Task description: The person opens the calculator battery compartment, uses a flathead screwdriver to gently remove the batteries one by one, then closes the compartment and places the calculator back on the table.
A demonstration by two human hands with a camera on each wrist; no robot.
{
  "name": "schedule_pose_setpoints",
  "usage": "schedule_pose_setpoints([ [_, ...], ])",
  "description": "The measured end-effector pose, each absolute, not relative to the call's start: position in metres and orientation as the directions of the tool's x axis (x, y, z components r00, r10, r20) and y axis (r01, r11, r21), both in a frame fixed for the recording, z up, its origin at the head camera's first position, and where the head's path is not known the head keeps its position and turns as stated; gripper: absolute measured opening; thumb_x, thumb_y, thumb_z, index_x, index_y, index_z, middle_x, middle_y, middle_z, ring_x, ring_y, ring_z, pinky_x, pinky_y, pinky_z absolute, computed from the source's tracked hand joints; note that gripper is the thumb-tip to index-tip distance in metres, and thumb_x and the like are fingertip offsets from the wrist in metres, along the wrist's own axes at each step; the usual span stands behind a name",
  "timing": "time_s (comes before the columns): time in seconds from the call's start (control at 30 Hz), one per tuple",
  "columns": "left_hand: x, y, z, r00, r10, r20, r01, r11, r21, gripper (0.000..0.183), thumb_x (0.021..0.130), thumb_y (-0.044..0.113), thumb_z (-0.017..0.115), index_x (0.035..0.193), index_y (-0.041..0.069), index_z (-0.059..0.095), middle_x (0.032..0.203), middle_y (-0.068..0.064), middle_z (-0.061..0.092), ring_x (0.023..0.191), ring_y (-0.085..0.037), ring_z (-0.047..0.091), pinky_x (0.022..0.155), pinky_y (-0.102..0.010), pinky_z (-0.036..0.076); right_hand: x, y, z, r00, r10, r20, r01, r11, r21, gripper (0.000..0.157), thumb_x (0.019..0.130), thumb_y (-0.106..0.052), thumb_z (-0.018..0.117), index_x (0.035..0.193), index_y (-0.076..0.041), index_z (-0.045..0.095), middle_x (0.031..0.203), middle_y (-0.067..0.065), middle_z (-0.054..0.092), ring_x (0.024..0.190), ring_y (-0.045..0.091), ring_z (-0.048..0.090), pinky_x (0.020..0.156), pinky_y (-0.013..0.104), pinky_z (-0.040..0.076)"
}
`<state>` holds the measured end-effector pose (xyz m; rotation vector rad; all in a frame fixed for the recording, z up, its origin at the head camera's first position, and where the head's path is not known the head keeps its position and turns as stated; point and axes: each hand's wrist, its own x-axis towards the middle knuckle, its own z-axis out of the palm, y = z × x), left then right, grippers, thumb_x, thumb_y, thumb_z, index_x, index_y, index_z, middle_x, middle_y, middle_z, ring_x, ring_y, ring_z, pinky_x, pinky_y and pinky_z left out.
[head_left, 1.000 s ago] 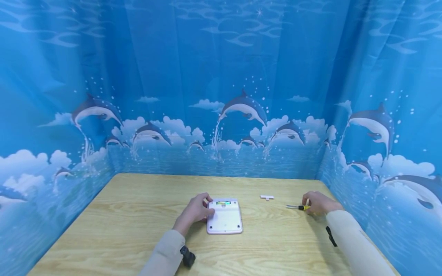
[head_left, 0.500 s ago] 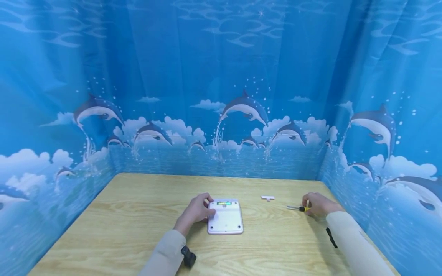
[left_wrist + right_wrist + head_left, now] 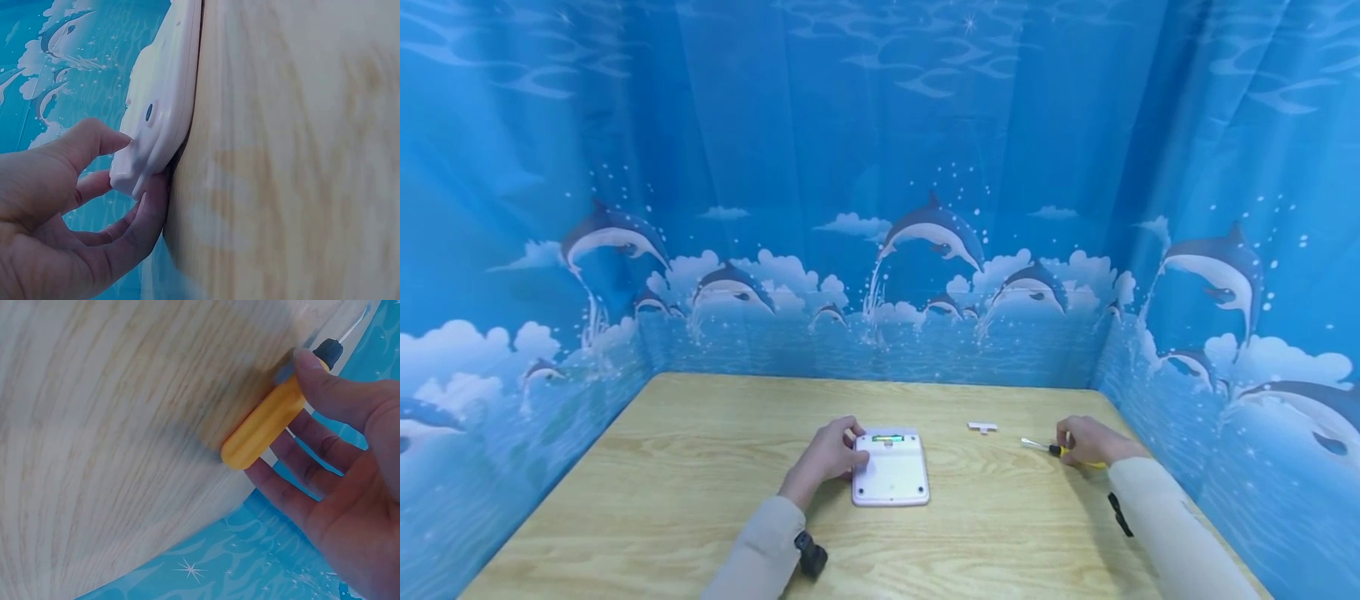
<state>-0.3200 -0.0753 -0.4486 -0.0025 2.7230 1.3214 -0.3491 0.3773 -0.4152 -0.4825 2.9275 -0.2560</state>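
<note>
A flat white calculator-like device (image 3: 891, 479) lies back side up on the table, with dark round spots at its corners. Near its far edge an uncovered slot shows a green battery (image 3: 888, 438). My left hand (image 3: 831, 452) grips the device's left edge, thumb on top and fingers at the side and underneath. Over at the right, my right hand (image 3: 1093, 442) holds a screwdriver (image 3: 265, 425) by its yellow handle, between thumb and fingers. The screwdriver's metal shaft (image 3: 1034, 443) points left, past a black collar. Between the hands, farther back, lies a small white battery cover (image 3: 982, 427) with a tab.
The wood-grain table (image 3: 737, 517) ends at the back and sides against a blue curtain (image 3: 880, 125) printed with dolphins. Black straps with small devices (image 3: 810, 554) sit on the forearms, over light sleeves.
In the right hand the screwdriver has turned slightly, its tip swinging away from me, and more of the yellow handle shows behind the fingers. The left hand and the device have stayed put.
</note>
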Motion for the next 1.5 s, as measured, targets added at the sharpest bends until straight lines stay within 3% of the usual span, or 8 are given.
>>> schedule_pose_setpoints([
  [0.43,-0.319,-0.076,-0.447,-0.994,0.054,-0.092,-0.039,0.62,0.784,0.028,0.087,0.009,0.079,0.109,0.012,0.063,0.097,-0.01,0.06,0.075,-0.021,0.062,0.06,-0.028,0.058,-0.344,0.362,-0.407,-0.912,-0.397,-0.104,-0.364,0.9,-0.241,0.014,0.086,-0.005,0.075,0.092,-0.007,0.063,0.08,0.004,0.056,0.072,0.016,0.047,0.064,0.03,0.043],
  [0.9,-0.322,-0.077,-0.449,-0.994,0.067,-0.09,-0.031,0.609,0.793,0.029,0.086,0.007,0.078,0.109,0.011,0.062,0.096,-0.01,0.06,0.075,-0.021,0.062,0.058,-0.027,0.059,-0.356,0.344,-0.398,-0.893,-0.435,-0.119,-0.396,0.882,-0.254,0.014,0.089,-0.003,0.076,0.096,-0.011,0.067,0.09,0.002,0.065,0.081,0.013,0.057,0.069,0.031,0.051],
  [1.5,-0.32,-0.076,-0.448,-0.992,0.069,-0.101,-0.036,0.623,0.782,0.027,0.086,0.007,0.079,0.107,0.011,0.062,0.096,-0.01,0.06,0.076,-0.021,0.062,0.059,-0.028,0.06,-0.356,0.311,-0.389,-0.876,-0.46,-0.141,-0.411,0.868,-0.277,0.016,0.091,0.0,0.072,0.101,-0.011,0.068,0.097,0.007,0.068,0.088,0.018,0.062,0.076,0.038,0.056],
])
